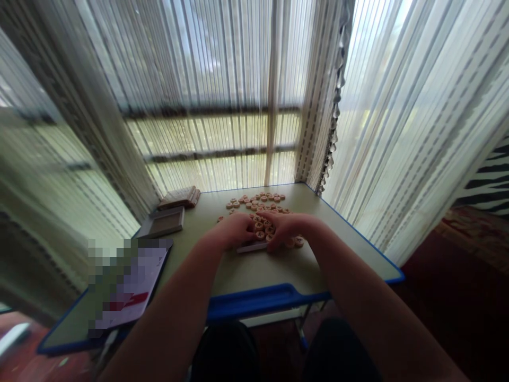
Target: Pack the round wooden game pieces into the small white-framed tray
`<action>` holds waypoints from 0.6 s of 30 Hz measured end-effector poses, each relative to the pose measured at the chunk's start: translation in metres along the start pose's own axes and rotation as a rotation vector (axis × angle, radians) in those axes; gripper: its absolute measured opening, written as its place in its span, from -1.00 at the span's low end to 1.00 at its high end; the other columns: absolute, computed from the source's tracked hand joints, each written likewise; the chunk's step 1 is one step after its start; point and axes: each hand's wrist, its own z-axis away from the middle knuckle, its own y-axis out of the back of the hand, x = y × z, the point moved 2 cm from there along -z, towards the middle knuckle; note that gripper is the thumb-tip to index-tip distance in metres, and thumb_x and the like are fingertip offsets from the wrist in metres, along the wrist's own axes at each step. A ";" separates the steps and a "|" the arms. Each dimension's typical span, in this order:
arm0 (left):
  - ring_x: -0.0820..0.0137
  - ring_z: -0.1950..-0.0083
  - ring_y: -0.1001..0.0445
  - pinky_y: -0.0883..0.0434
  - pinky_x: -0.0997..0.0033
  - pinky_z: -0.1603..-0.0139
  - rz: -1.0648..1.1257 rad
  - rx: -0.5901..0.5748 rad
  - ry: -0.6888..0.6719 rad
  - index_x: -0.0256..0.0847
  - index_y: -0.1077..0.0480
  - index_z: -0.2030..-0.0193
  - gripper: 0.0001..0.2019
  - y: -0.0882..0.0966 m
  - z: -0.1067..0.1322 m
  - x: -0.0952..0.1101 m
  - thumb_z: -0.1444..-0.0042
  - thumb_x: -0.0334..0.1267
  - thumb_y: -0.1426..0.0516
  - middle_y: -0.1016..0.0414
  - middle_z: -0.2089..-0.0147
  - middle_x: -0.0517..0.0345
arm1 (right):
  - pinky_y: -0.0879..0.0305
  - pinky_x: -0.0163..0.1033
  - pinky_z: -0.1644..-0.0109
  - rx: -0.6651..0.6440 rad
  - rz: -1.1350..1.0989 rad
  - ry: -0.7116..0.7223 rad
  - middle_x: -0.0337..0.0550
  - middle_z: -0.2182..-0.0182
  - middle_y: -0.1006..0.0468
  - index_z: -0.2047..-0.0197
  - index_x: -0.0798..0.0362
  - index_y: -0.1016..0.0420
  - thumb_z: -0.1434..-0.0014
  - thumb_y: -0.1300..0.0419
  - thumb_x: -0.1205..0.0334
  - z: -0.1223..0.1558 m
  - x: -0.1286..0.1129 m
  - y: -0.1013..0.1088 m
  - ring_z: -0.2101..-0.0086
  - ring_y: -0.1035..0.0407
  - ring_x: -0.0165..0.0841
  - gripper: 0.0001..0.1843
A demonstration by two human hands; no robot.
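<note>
On the pale-green, blue-edged counter (234,273), round, tan wooden pieces with dark markings (260,235) are gathered between the left hand (238,228), its grip indiscernible, and the right hand (288,227), thumb and fingers parted, while other pieces (264,198) are left scattered behind.

Two bare hands (236,231) are seen. More than twenty Chinese chess pieces (260,235) can be made out, the exact number being hidden by overlap. One shallow tray (165,223) and one blue-edged desk (350,254) are shown.
</note>
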 end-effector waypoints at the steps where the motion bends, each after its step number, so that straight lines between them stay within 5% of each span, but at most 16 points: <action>1: 0.51 0.54 -0.25 -0.09 0.50 0.52 0.000 -0.001 0.004 -0.20 -0.47 0.50 -0.73 0.000 0.000 0.000 0.10 -0.07 -0.06 -0.40 0.56 0.21 | 0.14 -0.16 -0.21 0.001 -0.005 0.007 -0.08 -0.24 0.12 -0.28 -0.07 0.28 0.49 -0.35 -0.11 0.000 0.000 0.000 -0.18 0.13 -0.13 0.33; 6: 0.50 0.52 -0.28 -0.13 0.51 0.49 0.003 0.012 -0.005 -0.18 -0.48 0.48 -0.77 -0.002 -0.002 -0.003 0.10 -0.13 -0.06 -0.44 0.53 0.20 | 0.15 -0.13 -0.22 0.016 -0.049 0.000 -0.07 -0.24 0.12 -0.28 -0.06 0.28 0.52 -0.36 -0.11 0.003 0.002 0.002 -0.18 0.14 -0.11 0.35; 10: 0.49 0.50 -0.31 -0.16 0.52 0.47 0.010 0.045 -0.009 -0.18 -0.49 0.45 -0.79 0.002 -0.002 -0.008 0.09 -0.16 -0.07 -0.46 0.51 0.21 | 0.05 -0.16 -0.18 0.067 -0.135 0.057 -0.09 -0.21 -0.01 -0.26 -0.08 0.15 0.31 -0.29 -0.15 0.006 0.000 0.007 -0.14 0.03 -0.16 0.12; 14: 0.42 0.38 -0.38 -0.23 0.49 0.37 -0.006 0.289 0.125 -0.21 -0.47 0.37 -0.72 0.009 0.000 -0.017 0.01 -0.12 -0.01 -0.48 0.40 0.12 | -0.25 -0.26 0.08 0.293 -0.227 0.004 -0.01 -0.01 -0.33 -0.22 0.04 0.01 0.04 -0.17 -0.03 -0.002 0.008 0.012 0.13 -0.32 -0.30 -0.19; 18: 0.34 0.20 -0.38 -0.26 0.41 0.17 -0.022 0.541 0.222 -0.26 -0.43 0.27 -0.68 0.001 -0.005 -0.025 -0.08 -0.14 0.07 -0.46 0.25 0.01 | -0.25 -0.35 0.19 0.545 -0.076 -0.150 -0.08 0.23 -0.49 -0.05 0.12 -0.28 -0.01 -0.12 0.26 -0.010 0.026 0.019 0.29 -0.37 -0.38 -0.52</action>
